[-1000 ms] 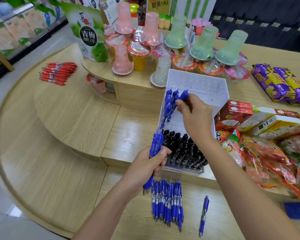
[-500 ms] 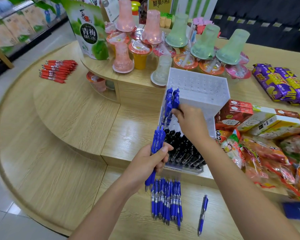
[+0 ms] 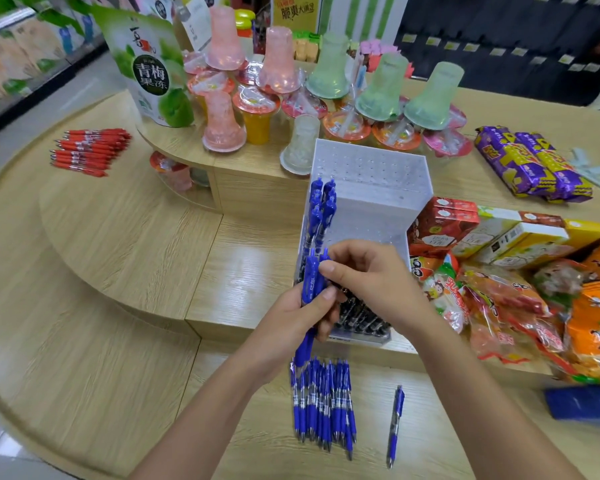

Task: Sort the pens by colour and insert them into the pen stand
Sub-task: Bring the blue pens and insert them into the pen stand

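Bundle of blue plastic click pens [image 3: 310, 284] clasped in left grip [image 3: 288, 322], right grip [image 3: 371, 278] pinching one pen's top, white perforated plastic pen stand [image 3: 371, 174] just beyond, inserted blue pens [image 3: 321, 202] upright along its left edge

Stepped surface [image 3: 118, 237], seen from its near edge. Centre: pen stand [image 3: 371, 188] on a middle step, before the top step's front edge. Standing pens [image 3: 361, 317] fill the stand's near rows; a column of pens [image 3: 321, 202] stands along its left side. Right of the stand: boxes [image 3: 499, 233], with snack packets [image 3: 499, 306] before them, toward the right edge. Lowest step, before the stand: a row of pens [image 3: 321, 403] lying side by side; a single pen [image 3: 395, 424] lies apart to its right. Far-left edge: a pile of pens [image 3: 87, 150]. Top step, behind the stand: cups [image 3: 222, 123], a pouch [image 3: 153, 71] at their left. The left grip [image 3: 302, 317] holds a bundle of pens [image 3: 310, 282] before the stand's near-left corner; the right grip [image 3: 368, 275] pinches the bundle's top
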Available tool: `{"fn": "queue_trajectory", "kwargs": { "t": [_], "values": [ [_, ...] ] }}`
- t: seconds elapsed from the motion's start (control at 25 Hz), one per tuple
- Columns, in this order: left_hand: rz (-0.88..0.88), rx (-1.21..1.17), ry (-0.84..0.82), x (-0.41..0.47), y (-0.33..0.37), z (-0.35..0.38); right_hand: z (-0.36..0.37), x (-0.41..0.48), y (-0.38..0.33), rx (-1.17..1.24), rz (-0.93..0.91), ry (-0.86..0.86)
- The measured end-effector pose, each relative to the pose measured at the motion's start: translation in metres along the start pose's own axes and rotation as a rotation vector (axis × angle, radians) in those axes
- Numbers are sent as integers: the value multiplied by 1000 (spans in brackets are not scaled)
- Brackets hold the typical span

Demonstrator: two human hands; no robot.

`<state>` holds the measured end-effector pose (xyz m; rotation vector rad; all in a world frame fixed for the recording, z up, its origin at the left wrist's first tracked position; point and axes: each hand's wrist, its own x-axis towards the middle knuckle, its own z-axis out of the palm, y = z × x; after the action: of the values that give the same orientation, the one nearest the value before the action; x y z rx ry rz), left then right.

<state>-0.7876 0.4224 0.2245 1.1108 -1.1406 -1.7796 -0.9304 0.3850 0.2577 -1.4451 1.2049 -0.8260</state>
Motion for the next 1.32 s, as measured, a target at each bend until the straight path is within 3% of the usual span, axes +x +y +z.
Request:
{"fn": "queue_trajectory", "kwargs": {
  "t": [0.2,0.32,0.44,0.68,0.88,1.16,1.32],
  "values": [
    [-74,-13,45,-6,-13,-5,-26,17,-15,83,-168,445],
    [-141,-6,134,-8,-22,-12,-26,38,-11,-138,-301,621],
    [-144,-16,133,-8,-23,-13,-14,54,7,-355,-325,602],
    [-94,-28,160,-9,-20,-14,1,60,34,-523,-390,468],
    [18,-162,207,-4,-22,-7,6,59,35,-476,-314,442],
    [232,108,329,6,-10,-3,-6,54,30,-443,-151,379],
    [404,238,330,23,18,1,-28,29,36,-354,-130,447]
  ]
}}
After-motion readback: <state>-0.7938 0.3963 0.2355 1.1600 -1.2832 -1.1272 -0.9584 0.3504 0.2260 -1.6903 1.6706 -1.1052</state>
